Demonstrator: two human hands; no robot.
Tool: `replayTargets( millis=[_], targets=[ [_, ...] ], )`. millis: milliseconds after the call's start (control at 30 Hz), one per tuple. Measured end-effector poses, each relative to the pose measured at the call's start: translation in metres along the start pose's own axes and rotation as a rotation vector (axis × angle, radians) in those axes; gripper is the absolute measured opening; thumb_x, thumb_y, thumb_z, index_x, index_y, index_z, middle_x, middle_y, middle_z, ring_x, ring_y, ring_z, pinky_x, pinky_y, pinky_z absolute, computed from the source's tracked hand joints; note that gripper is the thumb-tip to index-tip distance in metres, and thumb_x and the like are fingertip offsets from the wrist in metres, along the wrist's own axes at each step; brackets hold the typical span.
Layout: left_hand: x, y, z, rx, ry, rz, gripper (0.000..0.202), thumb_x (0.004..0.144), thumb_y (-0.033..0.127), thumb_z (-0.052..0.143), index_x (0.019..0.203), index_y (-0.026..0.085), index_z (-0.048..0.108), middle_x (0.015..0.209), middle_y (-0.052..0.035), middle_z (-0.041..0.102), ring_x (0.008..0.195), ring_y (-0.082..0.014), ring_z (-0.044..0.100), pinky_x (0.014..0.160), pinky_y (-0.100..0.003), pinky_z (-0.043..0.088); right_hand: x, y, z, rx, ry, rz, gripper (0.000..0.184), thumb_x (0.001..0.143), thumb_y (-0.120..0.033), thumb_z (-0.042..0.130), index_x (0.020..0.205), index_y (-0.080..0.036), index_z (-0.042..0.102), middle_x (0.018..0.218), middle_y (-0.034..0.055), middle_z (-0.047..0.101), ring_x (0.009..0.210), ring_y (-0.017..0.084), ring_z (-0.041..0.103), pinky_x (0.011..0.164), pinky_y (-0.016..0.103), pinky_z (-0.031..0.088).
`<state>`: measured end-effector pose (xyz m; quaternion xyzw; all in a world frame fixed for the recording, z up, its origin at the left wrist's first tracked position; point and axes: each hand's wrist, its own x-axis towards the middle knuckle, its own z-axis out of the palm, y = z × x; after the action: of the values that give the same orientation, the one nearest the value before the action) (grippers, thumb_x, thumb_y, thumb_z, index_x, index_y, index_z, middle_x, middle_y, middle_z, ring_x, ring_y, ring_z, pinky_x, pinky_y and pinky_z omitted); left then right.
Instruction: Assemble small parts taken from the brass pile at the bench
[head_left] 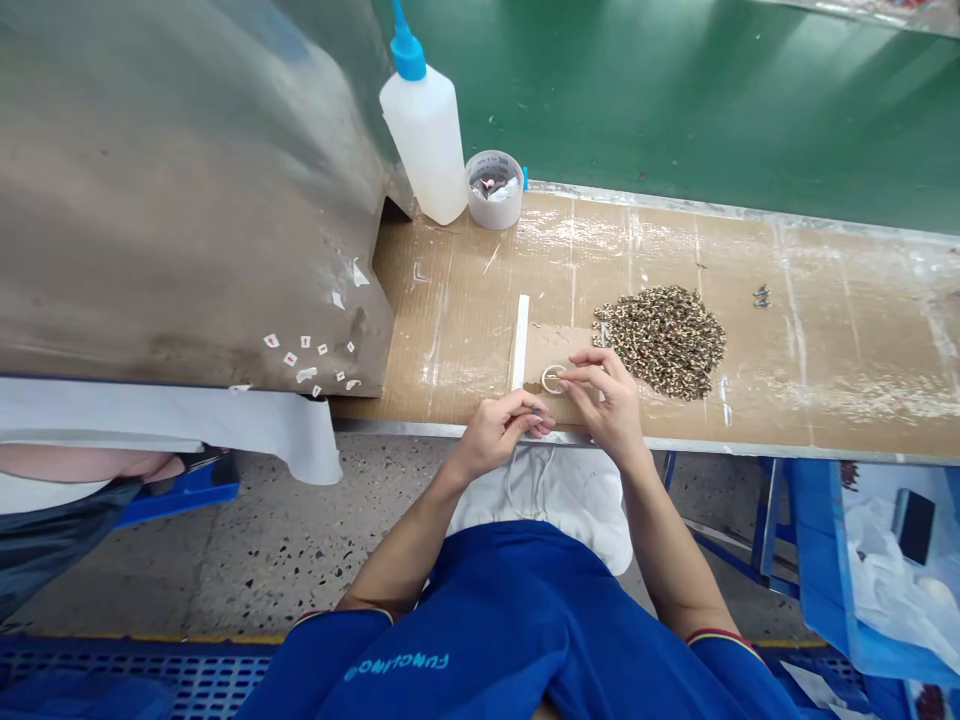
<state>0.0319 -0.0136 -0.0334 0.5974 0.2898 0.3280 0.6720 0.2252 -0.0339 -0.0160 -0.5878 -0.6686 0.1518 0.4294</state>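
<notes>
My left hand (504,432) is closed in a pinch at the table's front edge, around a small dark bluish piece too tiny to name. My right hand (606,398) reaches in from the right with thumb and forefinger pinched over a small white round cap (553,379). A thin pale tip, perhaps a stick, shows between those fingertips and the cap, but I cannot make it out. Under the cap lies a piece of cardboard (559,343), with a white strip (520,342) along its left side. Beyond my right hand spreads a pile of small dark-and-gold pieces (664,340).
A white squeeze bottle (429,140) with a blue nozzle stands at the back beside a small tub (495,192). A toothpick (491,260) lies nearby. Left is a metal housing (187,200) with paper scraps; right, a few small pieces (762,296) and a blue crate (821,560).
</notes>
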Motion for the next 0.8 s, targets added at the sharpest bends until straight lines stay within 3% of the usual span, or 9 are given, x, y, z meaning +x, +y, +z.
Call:
replayTargets(
  millis=[233,400,567,700,800],
  targets=[
    [0.001,0.001,0.002,-0.083,0.114,-0.079,0.030,0.091,0.042,0.067,0.090,0.011,0.067,0.084,-0.0112,0.078,0.067,-0.0161,0.075,0.062,-0.024,0.063,0.012,-0.009,-0.016,-0.219,-0.123,-0.175,0.018,0.098,-0.019,0.054,0.087,-0.022,0.068,0.091,0.0071,0.064,0.083,0.020,0.058,0.075,0.036,0.049],
    [0.002,0.000,0.006,0.018,0.128,-0.078,0.034,0.089,0.046,0.069,0.084,0.012,0.070,0.072,-0.0066,0.074,0.058,-0.0140,0.070,0.054,-0.022,0.059,0.014,-0.010,-0.017,-0.101,-0.224,-0.138,0.018,0.097,-0.018,0.055,0.086,-0.022,0.067,0.093,0.0069,0.066,0.086,0.020,0.061,0.076,0.035,0.050],
    [0.004,0.004,0.008,0.274,0.159,-0.024,0.028,0.090,0.037,0.068,0.076,0.013,0.069,0.058,0.0002,0.064,0.045,-0.0073,0.053,0.043,-0.017,0.041,0.004,-0.015,-0.017,0.173,-0.008,0.029,0.011,0.096,-0.020,0.058,0.089,-0.023,0.066,0.096,0.0054,0.072,0.091,0.020,0.069,0.078,0.034,0.055],
    [0.006,0.006,0.012,0.451,0.155,0.066,0.027,0.093,0.032,0.064,0.073,0.015,0.067,0.060,0.0010,0.062,0.051,-0.0082,0.051,0.049,-0.019,0.040,-0.017,-0.018,-0.017,0.390,0.215,0.267,0.011,0.097,-0.031,0.059,0.091,-0.023,0.063,0.084,0.0026,0.074,0.071,0.015,0.069,0.061,0.028,0.055],
    [0.005,0.006,0.014,0.527,0.135,0.110,0.025,0.095,0.029,0.060,0.075,0.015,0.066,0.062,0.0005,0.062,0.053,-0.0091,0.052,0.051,-0.020,0.040,-0.031,-0.016,-0.008,0.443,0.267,0.390,0.019,0.095,-0.040,0.062,0.087,-0.023,0.060,0.077,0.0011,0.073,0.057,0.013,0.063,0.053,0.026,0.052]
  ],
)
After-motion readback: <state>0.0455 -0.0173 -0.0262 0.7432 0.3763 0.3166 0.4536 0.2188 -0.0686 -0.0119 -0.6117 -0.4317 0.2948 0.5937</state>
